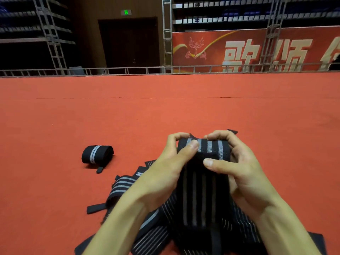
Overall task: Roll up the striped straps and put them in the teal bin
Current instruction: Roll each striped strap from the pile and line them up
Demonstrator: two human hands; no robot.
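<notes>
A black strap with grey stripes [199, 190] is held up in front of me, its top end curled over into the start of a roll. My left hand [165, 168] pinches the roll's left side, thumb on top. My right hand [237, 168] grips its right side, thumb pressed on the front. The strap's loose length hangs down between my wrists. A finished roll of striped strap [96, 154] lies on the red carpet to the left. Several unrolled striped straps [127, 186] lie heaped under my forearms. No teal bin is in view.
Red carpet [165, 107] stretches ahead to a low metal rail [128, 69]. Behind it stand truss towers, a dark doorway and a red banner [257, 50] with large characters.
</notes>
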